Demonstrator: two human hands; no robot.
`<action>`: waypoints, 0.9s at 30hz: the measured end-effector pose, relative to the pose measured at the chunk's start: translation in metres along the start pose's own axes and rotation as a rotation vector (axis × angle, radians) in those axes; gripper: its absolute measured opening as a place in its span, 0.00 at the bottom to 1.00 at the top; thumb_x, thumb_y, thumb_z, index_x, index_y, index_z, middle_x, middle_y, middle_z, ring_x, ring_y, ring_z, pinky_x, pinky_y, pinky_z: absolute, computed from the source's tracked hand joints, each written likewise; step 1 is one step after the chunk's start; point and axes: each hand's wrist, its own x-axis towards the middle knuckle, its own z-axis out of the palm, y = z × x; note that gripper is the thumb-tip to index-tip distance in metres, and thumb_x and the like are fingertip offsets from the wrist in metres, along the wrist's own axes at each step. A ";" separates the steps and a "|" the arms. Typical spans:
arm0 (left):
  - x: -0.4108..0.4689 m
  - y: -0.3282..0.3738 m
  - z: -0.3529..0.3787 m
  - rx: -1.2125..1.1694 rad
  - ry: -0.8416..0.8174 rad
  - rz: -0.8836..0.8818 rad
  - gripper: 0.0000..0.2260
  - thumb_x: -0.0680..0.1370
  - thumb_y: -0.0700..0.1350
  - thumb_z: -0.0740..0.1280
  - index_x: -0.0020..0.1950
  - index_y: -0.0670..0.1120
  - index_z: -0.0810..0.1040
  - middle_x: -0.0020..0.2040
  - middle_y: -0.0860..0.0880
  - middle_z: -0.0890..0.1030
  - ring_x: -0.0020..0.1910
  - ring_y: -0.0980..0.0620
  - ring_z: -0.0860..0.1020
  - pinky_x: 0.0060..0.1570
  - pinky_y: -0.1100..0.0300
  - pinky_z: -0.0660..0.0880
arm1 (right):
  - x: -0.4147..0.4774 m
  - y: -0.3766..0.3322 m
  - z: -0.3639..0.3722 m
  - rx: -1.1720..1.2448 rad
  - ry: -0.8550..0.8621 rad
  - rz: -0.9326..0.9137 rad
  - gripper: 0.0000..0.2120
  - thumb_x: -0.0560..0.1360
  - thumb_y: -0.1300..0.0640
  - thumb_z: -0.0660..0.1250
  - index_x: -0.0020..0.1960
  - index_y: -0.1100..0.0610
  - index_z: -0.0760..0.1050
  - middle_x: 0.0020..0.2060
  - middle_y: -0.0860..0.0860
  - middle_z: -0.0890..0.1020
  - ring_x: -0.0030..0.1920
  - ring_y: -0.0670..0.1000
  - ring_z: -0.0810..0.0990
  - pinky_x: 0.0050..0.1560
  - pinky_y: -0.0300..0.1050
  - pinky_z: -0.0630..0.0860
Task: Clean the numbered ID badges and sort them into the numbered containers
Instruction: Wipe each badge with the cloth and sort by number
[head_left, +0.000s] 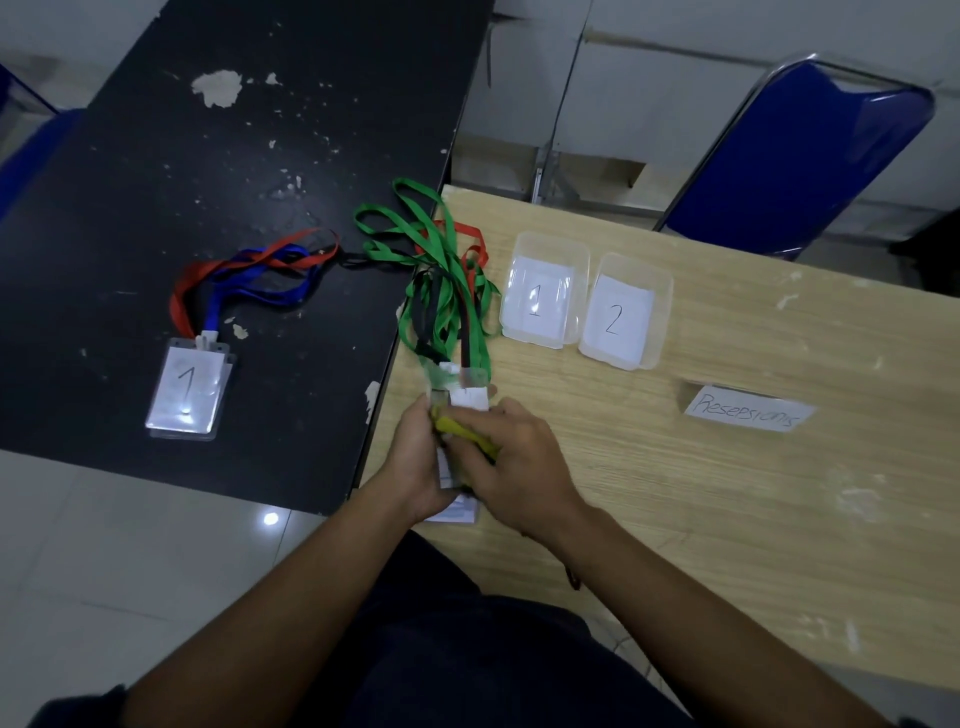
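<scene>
My left hand holds a clear ID badge upright near the seam of the two tables; its number is hidden. My right hand grips a yellow cloth pressed against that badge. Green, black and red lanyards trail from the held badges toward the back. Another badge lies under my hands. Two stacked badges marked 1 lie on the black table with red and blue lanyards. Clear containers labelled 1 and 2 stand on the wooden table.
The black table with chipped paint is on the left, the wooden table on the right. A folded paper sign with handwriting stands right of the containers. A blue chair is behind the wooden table.
</scene>
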 end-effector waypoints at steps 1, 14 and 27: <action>-0.002 -0.002 0.004 0.010 -0.006 -0.001 0.20 0.83 0.55 0.55 0.53 0.45 0.82 0.42 0.45 0.84 0.40 0.48 0.84 0.36 0.59 0.80 | 0.007 -0.001 0.000 -0.029 0.050 0.013 0.12 0.75 0.57 0.69 0.57 0.47 0.82 0.35 0.38 0.68 0.39 0.47 0.71 0.34 0.42 0.71; -0.003 -0.002 -0.004 -0.079 -0.052 0.023 0.23 0.83 0.55 0.55 0.50 0.43 0.85 0.49 0.43 0.85 0.43 0.46 0.84 0.40 0.55 0.81 | -0.002 0.015 0.000 -0.411 0.027 -0.077 0.13 0.74 0.59 0.72 0.58 0.55 0.81 0.43 0.48 0.84 0.41 0.51 0.73 0.27 0.39 0.67; 0.008 0.007 -0.012 -0.085 0.103 0.016 0.26 0.83 0.59 0.52 0.59 0.40 0.80 0.46 0.42 0.85 0.40 0.47 0.83 0.44 0.53 0.78 | -0.037 0.045 0.001 -0.197 -0.223 -0.028 0.12 0.77 0.56 0.66 0.59 0.48 0.80 0.48 0.43 0.84 0.42 0.43 0.65 0.33 0.43 0.70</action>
